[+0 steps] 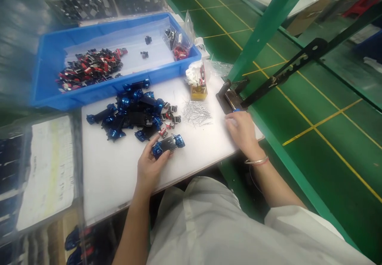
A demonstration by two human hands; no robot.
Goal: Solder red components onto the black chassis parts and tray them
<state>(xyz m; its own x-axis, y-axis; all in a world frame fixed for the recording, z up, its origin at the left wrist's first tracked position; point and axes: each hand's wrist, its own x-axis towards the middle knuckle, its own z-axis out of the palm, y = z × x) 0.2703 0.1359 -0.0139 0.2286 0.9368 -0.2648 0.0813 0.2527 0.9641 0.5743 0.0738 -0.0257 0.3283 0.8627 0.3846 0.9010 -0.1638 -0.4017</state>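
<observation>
The left grip [151,165] is pressed around a shiny blue and black part [167,145], pinching it just above the white surface [119,185], near the bottom middle of the picture. The right grip [241,131] sits on the surface's right side with its fingers [231,122] a bit bent. You cannot tell if it is pinching something small. It is just beside a dark metal hand press [229,100]. Left of that is a heap of thin metal pins [197,113], and a big pile of blue parts [131,113] lies at the middle left. A small yellow box [198,92] with white tissue [193,74] stands near the top of the surface. Above the pile, a blue tray [119,85] holds red and black parts [89,68]. A clear bag [182,38] leans at the tray's right corner.
</observation>
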